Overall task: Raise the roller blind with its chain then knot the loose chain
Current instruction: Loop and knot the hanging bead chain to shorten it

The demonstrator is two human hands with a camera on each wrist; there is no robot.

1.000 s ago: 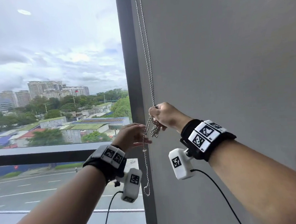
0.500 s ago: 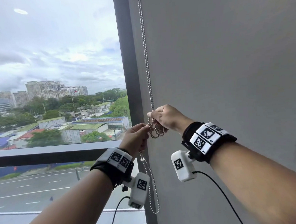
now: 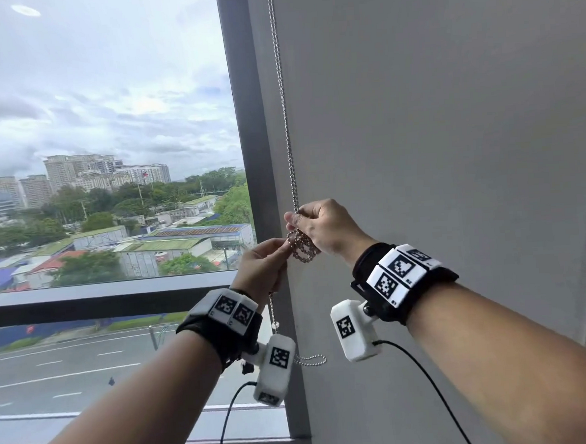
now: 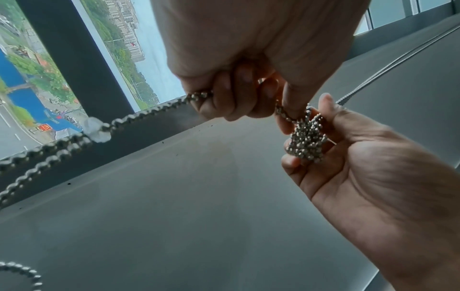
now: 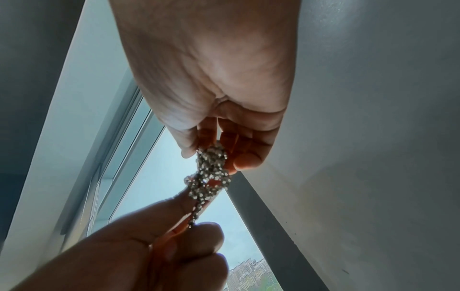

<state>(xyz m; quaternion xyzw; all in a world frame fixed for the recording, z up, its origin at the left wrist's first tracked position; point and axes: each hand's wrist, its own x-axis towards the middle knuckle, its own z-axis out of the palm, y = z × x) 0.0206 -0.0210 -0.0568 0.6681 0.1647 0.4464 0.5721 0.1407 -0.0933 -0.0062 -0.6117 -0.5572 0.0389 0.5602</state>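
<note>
Grey wall (image 3: 451, 143) across the whole right half of the head view, bare from top edge to lower right. Window (image 3: 90, 131) over the left half, city and road beyond the glass. Dark window frame (image 3: 244, 122) as a vertical band between them, just left of centre, with a horizontal rail (image 3: 84, 303) across the lower left. Roller blind itself not visible in any view.

Chain (image 3: 282, 102), beaded metal, straight down from the top edge along the frame's right border, close against the wall. Open air only on the window side of it.

Right hand (image 3: 322, 227) at centre, fingers curled and pinched on the chain at the top of a bunched knot (image 3: 301, 247). Left hand (image 3: 262, 268) just below and left, fingertips pinched on the strand out of the knot's lower side, touching it.

Loose chain tail (image 3: 310, 360) in a slack loop below the left wrist, with a small clear connector (image 4: 95, 130) on the strand.
</note>
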